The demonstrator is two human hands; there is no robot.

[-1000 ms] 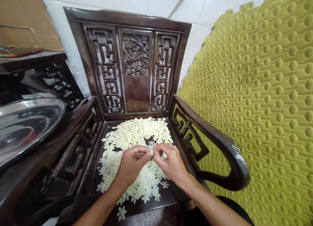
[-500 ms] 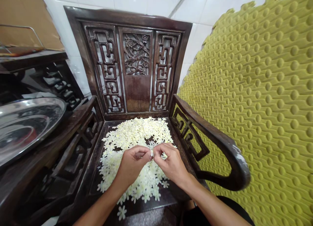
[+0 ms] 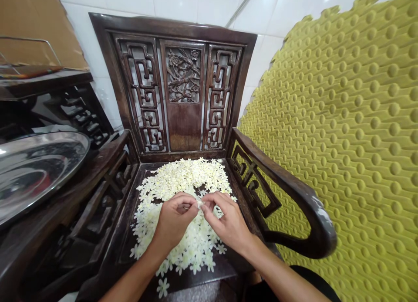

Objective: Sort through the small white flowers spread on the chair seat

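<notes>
Over the pile of flowers, my left hand (image 3: 176, 215) and my right hand (image 3: 225, 217) meet at their fingertips. Between them is a small white flower piece (image 3: 199, 203), partly hidden by the fingers. The left thumb and forefinger pinch it from one side. My right thumb and forefinger close on its other side, with the remaining fingers curled loosely. Beneath both hands, many pale cream artificial-looking flowers (image 3: 186, 175) lie spread over the dark wooden seat (image 3: 127, 241). One single flower (image 3: 162, 288) rests at the seat's front edge.
The seat belongs to a carved wooden chair (image 3: 184, 127) with a right armrest (image 3: 287, 184) and a left armrest (image 3: 98, 162). A round metal tray (image 3: 75, 158) stands at left. A bumpy yellow-green foam mat (image 3: 346, 119) leans at right.
My right hand's fingers have opened a little and shifted slightly left at the flower piece. The left hand keeps its pinch. The view has tilted slightly.
</notes>
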